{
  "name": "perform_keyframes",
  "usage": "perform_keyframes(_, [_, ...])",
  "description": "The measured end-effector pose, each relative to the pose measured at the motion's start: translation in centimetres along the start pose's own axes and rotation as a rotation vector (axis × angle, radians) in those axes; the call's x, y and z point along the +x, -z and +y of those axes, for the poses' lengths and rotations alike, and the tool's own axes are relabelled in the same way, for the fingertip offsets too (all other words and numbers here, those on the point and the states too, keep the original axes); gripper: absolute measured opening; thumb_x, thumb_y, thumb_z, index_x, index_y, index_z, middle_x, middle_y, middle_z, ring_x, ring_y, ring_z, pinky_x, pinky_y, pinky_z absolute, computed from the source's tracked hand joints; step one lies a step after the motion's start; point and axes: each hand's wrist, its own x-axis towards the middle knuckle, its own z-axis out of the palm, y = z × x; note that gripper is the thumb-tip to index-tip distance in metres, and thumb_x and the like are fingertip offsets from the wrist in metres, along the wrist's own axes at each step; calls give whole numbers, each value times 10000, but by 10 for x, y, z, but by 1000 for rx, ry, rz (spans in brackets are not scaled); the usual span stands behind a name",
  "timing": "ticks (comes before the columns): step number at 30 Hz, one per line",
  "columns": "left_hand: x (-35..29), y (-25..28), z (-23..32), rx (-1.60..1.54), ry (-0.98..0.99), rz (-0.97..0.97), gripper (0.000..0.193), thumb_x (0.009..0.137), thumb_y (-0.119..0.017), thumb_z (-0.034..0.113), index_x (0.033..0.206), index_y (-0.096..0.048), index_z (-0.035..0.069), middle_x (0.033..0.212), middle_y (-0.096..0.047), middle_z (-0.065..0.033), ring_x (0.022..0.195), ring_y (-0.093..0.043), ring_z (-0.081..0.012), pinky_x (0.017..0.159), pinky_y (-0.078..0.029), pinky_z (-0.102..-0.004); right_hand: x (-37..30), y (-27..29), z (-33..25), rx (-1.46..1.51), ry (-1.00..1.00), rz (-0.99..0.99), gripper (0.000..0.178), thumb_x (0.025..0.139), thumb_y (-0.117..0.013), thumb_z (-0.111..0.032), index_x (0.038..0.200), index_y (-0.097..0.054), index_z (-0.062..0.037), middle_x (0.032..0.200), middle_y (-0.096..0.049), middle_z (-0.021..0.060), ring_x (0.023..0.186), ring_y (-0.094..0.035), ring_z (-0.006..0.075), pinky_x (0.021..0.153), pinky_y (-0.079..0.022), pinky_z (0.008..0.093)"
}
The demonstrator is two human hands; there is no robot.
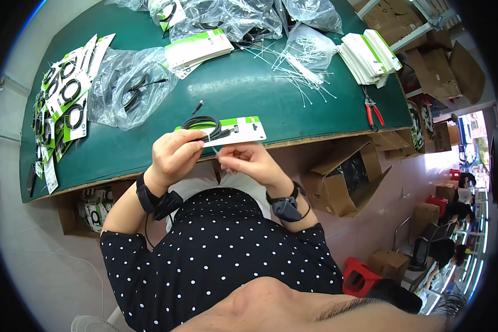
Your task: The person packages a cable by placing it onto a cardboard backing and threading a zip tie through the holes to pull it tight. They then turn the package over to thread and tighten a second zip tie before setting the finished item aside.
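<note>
My left hand [174, 156] pinches a coiled black cable [202, 123] against a white and green backing card [249, 130] at the table's near edge. One plug [197, 106] sticks up beyond the coil; the other end lies across the card. Just right of it, my right hand [250, 161] is closed, thumb against the fingers, on a thin pale strip that looks like the tail of a cable tie [216, 151]. My fingers hide part of this strip and the card's lower left. Both wrists wear dark bands with devices.
Carded cables [66, 91] pile up at left beside a clear bag [133, 88] of cables. Flat cards [199, 48] and loose white cable ties [301, 72] lie farther back. Red-handled pliers [373, 110] rest near a card stack [368, 57]. An open carton [346, 182] stands below the table.
</note>
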Motion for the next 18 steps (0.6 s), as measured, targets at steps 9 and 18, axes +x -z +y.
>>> perform_keyframes(9, [-43, -4, 10, 0, -78, -286, 182, 692, -661, 34, 870, -634, 8, 976, -661, -121, 858, -664, -281, 770, -545, -380, -14, 66, 18, -453, 74, 417, 211, 887, -630, -65, 1092, -637, -14, 948, -658, 50, 757, -617, 105, 666, -506, 249])
perform_keyframes(18, [-61, -14, 9, -150, -44, -456, 232, 749, -687, 65, 968, -634, 7, 1075, -636, -127, 955, -639, -276, 863, -521, -407, 36, 21, 15, -1140, 396, 226, 170, 820, -705, -145, 963, -673, -59, 878, -611, 55, 713, -615, 166, 635, -492, 302])
